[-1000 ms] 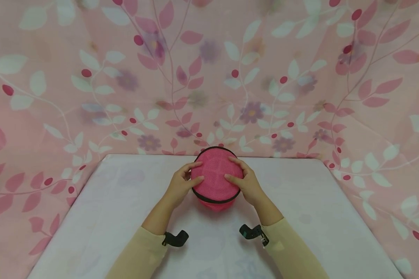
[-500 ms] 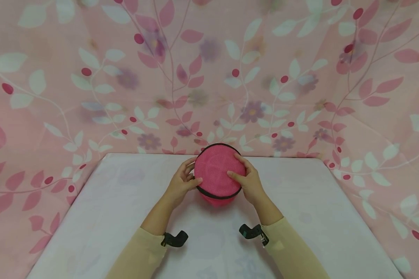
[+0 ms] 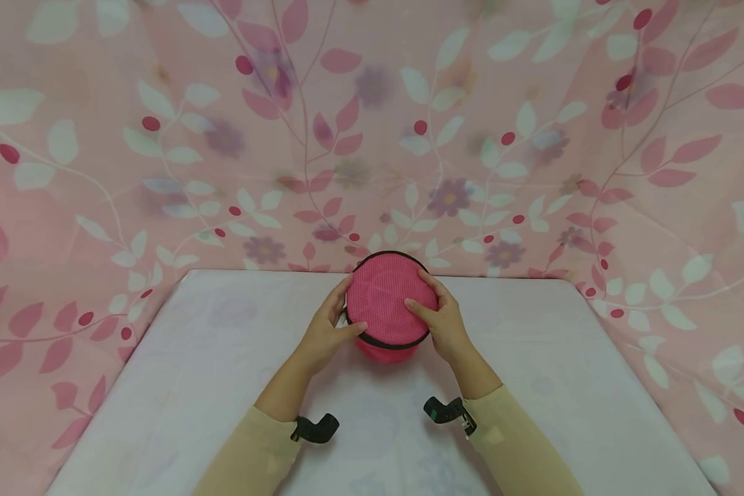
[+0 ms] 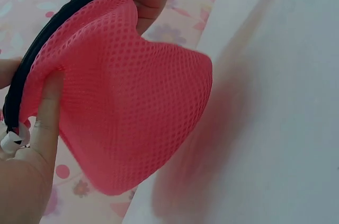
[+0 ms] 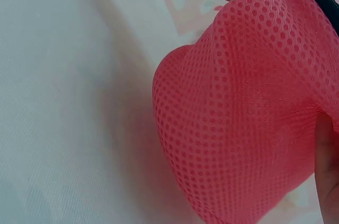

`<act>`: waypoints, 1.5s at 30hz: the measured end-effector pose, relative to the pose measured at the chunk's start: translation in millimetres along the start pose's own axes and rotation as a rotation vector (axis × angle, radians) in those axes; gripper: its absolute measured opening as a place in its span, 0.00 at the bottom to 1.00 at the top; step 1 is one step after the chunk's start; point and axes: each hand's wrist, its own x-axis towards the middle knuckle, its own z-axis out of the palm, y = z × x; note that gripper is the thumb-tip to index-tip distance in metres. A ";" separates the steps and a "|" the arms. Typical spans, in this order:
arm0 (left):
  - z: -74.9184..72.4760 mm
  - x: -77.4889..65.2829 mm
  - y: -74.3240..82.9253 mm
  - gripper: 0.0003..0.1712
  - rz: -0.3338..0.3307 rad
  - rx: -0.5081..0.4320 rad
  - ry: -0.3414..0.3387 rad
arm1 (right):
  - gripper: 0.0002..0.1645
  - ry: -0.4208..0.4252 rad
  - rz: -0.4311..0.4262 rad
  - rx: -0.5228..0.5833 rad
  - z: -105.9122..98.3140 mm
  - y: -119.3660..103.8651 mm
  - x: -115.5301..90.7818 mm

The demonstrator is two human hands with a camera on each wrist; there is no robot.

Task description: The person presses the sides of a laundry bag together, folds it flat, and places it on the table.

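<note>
A round pink mesh laundry bag (image 3: 389, 296) with a black zipper band around its top is held up over the table, its top face tilted toward me. My left hand (image 3: 327, 337) grips the band on the left, thumb across the near-left rim. On the right side my right hand (image 3: 449, 324) holds the bag, thumb lying on the top face. In the left wrist view one finger dents the mesh side (image 4: 127, 91), and a small white piece (image 4: 15, 140), apparently the zipper pull, lies by that hand. The right wrist view shows a finger pressed into the mesh (image 5: 233, 97).
The white table (image 3: 235, 386) spreads beneath both forearms, its back edge just behind the bag. A pink floral cloth (image 3: 372, 124) hangs behind and to both sides. Black camera mounts (image 3: 317, 428) stick out from the wrists.
The bag has shifted slightly up and right in the head view. The left hand's fingers have straightened along the rim, and its thumb has moved to the near edge.
</note>
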 end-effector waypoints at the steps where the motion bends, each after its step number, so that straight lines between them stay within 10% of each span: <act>1: 1.0 0.3 0.2 0.52 0.003 -0.022 0.009 | 0.42 -0.003 0.001 -0.002 0.3 0.0 0.0; 21: 8.1 0.3 -0.6 0.44 -0.032 -0.383 0.192 | 0.40 -0.118 -0.028 -0.268 0.6 2.9 -2.9; 33: 10.2 1.2 0.0 0.41 -0.047 -0.442 0.248 | 0.39 -0.184 0.094 -0.179 2.7 -0.5 -9.0; 45: 14.1 1.9 -7.9 0.41 -0.075 -0.473 0.250 | 0.40 -0.124 -0.003 0.073 6.1 5.6 -6.7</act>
